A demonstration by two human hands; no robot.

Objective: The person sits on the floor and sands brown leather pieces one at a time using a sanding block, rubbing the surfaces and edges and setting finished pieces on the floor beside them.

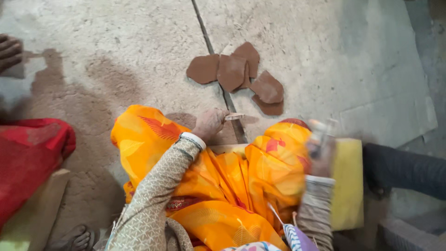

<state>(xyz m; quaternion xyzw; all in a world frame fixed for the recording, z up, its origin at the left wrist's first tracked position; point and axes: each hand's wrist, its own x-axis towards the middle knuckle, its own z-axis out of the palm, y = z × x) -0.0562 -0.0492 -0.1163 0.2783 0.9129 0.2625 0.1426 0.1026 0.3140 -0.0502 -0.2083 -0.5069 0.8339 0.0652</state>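
Apparently mid-shaping, the left hand [210,123] pinches a small pale tool [233,116] in a closed grip, flat brown clay pieces [241,76] lying on the floor [116,42] just beyond it, while the blurred right hand [320,151] seems closed on something unclear.

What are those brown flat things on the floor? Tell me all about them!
The brown flat pieces look like thin slabs of clay, reddish-brown and matte, with uneven, roughly cut edges. About six lie flat in a loose cluster, several overlapping. They rest on the dusty grey floor, across a dark seam, just beyond the left hand. No hand touches them.
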